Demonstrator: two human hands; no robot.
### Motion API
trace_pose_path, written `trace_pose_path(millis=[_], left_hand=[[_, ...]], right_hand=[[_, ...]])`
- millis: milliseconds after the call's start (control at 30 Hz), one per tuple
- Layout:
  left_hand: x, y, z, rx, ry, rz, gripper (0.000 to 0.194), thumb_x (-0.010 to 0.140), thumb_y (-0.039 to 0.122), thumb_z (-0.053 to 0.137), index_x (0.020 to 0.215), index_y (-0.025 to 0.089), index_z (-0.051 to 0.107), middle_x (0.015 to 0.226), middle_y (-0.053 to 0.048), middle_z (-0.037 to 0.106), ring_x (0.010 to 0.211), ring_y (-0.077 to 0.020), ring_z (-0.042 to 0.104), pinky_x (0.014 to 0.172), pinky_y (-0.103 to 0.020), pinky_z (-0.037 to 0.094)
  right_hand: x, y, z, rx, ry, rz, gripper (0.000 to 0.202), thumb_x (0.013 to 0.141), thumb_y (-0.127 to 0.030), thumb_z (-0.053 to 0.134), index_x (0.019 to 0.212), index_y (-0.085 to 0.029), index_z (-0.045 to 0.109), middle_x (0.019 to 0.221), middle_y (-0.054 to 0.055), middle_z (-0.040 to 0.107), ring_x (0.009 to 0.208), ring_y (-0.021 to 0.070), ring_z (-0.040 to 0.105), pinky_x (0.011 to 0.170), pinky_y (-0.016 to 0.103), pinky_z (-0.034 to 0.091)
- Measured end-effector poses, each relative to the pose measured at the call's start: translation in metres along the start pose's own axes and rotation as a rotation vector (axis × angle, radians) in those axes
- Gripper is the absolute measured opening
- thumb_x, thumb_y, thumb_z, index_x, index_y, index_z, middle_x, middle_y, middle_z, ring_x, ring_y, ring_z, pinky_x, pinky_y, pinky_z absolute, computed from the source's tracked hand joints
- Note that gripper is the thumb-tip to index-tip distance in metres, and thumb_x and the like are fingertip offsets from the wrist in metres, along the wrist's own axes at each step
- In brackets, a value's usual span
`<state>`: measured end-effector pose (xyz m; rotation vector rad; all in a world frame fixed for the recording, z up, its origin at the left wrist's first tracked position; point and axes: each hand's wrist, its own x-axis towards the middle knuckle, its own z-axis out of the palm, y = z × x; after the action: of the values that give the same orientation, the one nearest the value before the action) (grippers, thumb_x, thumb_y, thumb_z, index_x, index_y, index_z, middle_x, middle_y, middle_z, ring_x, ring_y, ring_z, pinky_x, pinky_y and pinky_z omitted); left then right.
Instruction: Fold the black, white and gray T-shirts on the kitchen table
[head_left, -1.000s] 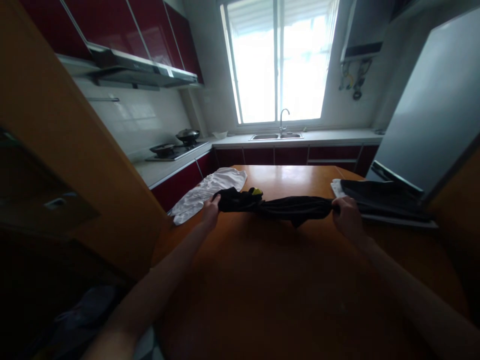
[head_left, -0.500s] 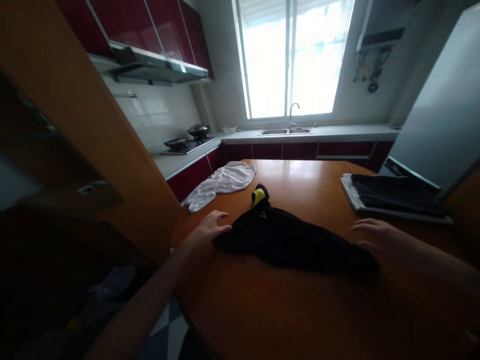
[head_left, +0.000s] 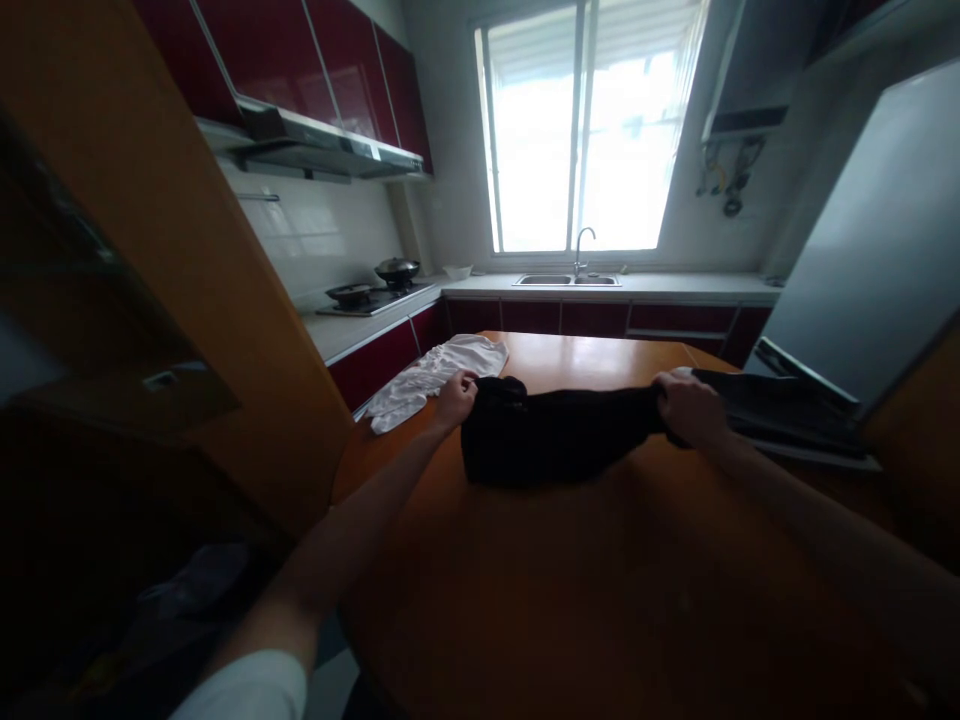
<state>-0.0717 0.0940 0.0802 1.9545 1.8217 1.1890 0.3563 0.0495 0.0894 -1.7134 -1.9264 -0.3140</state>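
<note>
A black garment (head_left: 555, 437) hangs stretched between my two hands over the wooden table; its exact kind cannot be made out. My left hand (head_left: 456, 400) grips its left upper corner, fingers closed. At the other end, my right hand (head_left: 688, 405) is closed round the bunched cloth. The lower edge of the garment droops close to the tabletop, and whether it touches I cannot tell. Just beyond my left hand lies a crumpled white garment (head_left: 439, 375). Behind my right hand is a stack of folded dark cloth (head_left: 787, 410), partly covered by the hand and forearm.
The round-edged wooden table (head_left: 585, 580) spans the middle. A tall wooden cabinet side (head_left: 247, 350) rises at left, and a fridge (head_left: 877, 230) stands at right. Farther back are a gas stove (head_left: 382, 297) with pans and a sink (head_left: 545, 281) under the window.
Both hands, open beside the garment before, have closed on it. The garment has been lifted and pulled out between them, and its yellow patch no longer shows. The view has shifted slightly.
</note>
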Motion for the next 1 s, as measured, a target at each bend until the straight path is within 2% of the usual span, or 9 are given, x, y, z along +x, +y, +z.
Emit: trace_pose_path(millis=[67, 133, 267, 367, 500, 633, 800, 900, 1000], left_hand=[[-0.008, -0.005, -0.011, -0.030, 0.012, -0.042, 0.035, 0.089, 0.021, 0.046, 0.119, 0.013, 0.063, 0.090, -0.008, 0.073, 0.075, -0.0204, 0.069, 0.066, -0.029, 0.054], [-0.028, -0.015, -0.017, -0.075, -0.120, -0.069, 0.031, 0.086, 0.025, 0.054, 0.112, 0.014, 0.066, 0.082, -0.006, 0.073, 0.065, -0.0188, 0.068, 0.058, -0.026, 0.052], [-0.061, -0.046, -0.021, -0.164, -0.517, -0.092, 0.028, 0.080, 0.037, 0.066, 0.098, 0.017, 0.071, 0.074, -0.005, 0.074, 0.064, -0.0208, 0.071, 0.057, -0.027, 0.053], [-0.049, -0.065, -0.024, -0.013, -0.360, 0.001, 0.026, 0.083, 0.036, 0.062, 0.100, 0.018, 0.072, 0.081, -0.006, 0.076, 0.073, -0.0231, 0.073, 0.066, -0.031, 0.057], [-0.006, -0.071, -0.014, 0.100, -0.263, 0.095, 0.023, 0.081, 0.025, 0.061, 0.100, 0.020, 0.073, 0.107, -0.010, 0.077, 0.101, -0.0270, 0.072, 0.093, -0.036, 0.054], [0.028, -0.063, 0.015, 0.095, -0.317, 0.211, 0.047, 0.074, 0.011, 0.059, 0.118, 0.021, 0.070, 0.129, -0.008, 0.070, 0.129, -0.0266, 0.059, 0.112, -0.037, 0.042], [0.049, -0.058, 0.050, 0.032, -0.426, 0.321, 0.061, 0.065, 0.005, 0.056, 0.124, 0.014, 0.068, 0.127, -0.010, 0.071, 0.119, -0.0256, 0.064, 0.106, -0.035, 0.047], [0.053, -0.062, 0.054, 0.025, -0.454, 0.364, 0.050, 0.064, 0.008, 0.058, 0.111, 0.014, 0.071, 0.109, -0.009, 0.075, 0.101, -0.0252, 0.069, 0.095, -0.035, 0.053], [0.051, -0.068, 0.039, 0.053, -0.435, 0.404, 0.033, 0.066, 0.014, 0.062, 0.097, 0.017, 0.072, 0.093, -0.005, 0.074, 0.087, -0.0234, 0.068, 0.085, -0.034, 0.054]], right_hand=[[0.034, -0.001, -0.002, -0.008, 0.101, 0.074, 0.026, 0.094, -0.016, 0.047, 0.110, -0.010, 0.067, 0.110, 0.023, 0.065, 0.107, 0.0356, 0.058, 0.090, 0.048, 0.040], [0.049, -0.012, 0.007, 0.005, 0.137, 0.100, 0.035, 0.094, -0.017, 0.049, 0.125, -0.003, 0.061, 0.126, 0.029, 0.057, 0.120, 0.0413, 0.049, 0.094, 0.054, 0.037], [0.018, -0.068, 0.042, 0.103, 0.051, -0.131, 0.029, 0.092, -0.024, 0.058, 0.119, -0.018, 0.067, 0.132, 0.015, 0.059, 0.124, 0.0333, 0.049, 0.102, 0.047, 0.038], [-0.026, -0.120, 0.069, 0.218, -0.133, -0.358, 0.026, 0.093, -0.030, 0.061, 0.117, -0.020, 0.068, 0.132, 0.013, 0.060, 0.122, 0.0310, 0.051, 0.102, 0.046, 0.039], [-0.058, -0.160, 0.089, 0.171, -0.324, -0.369, 0.033, 0.093, -0.036, 0.064, 0.122, -0.021, 0.064, 0.130, 0.014, 0.061, 0.118, 0.0320, 0.053, 0.096, 0.045, 0.043], [-0.063, -0.157, 0.093, 0.142, -0.336, -0.332, 0.032, 0.095, -0.017, 0.056, 0.126, -0.021, 0.061, 0.132, 0.013, 0.058, 0.116, 0.0283, 0.053, 0.092, 0.038, 0.046], [-0.065, -0.136, 0.092, 0.105, -0.339, -0.261, 0.031, 0.095, -0.011, 0.051, 0.125, -0.017, 0.058, 0.120, 0.012, 0.062, 0.110, 0.0255, 0.056, 0.092, 0.034, 0.045], [-0.064, -0.122, 0.088, 0.027, -0.418, -0.312, 0.029, 0.093, -0.002, 0.043, 0.108, -0.017, 0.064, 0.107, 0.011, 0.066, 0.104, 0.0249, 0.059, 0.090, 0.033, 0.043], [-0.061, -0.088, 0.074, -0.015, -0.416, -0.326, 0.033, 0.090, 0.001, 0.043, 0.106, -0.016, 0.066, 0.106, 0.011, 0.067, 0.102, 0.0245, 0.059, 0.088, 0.033, 0.042]])
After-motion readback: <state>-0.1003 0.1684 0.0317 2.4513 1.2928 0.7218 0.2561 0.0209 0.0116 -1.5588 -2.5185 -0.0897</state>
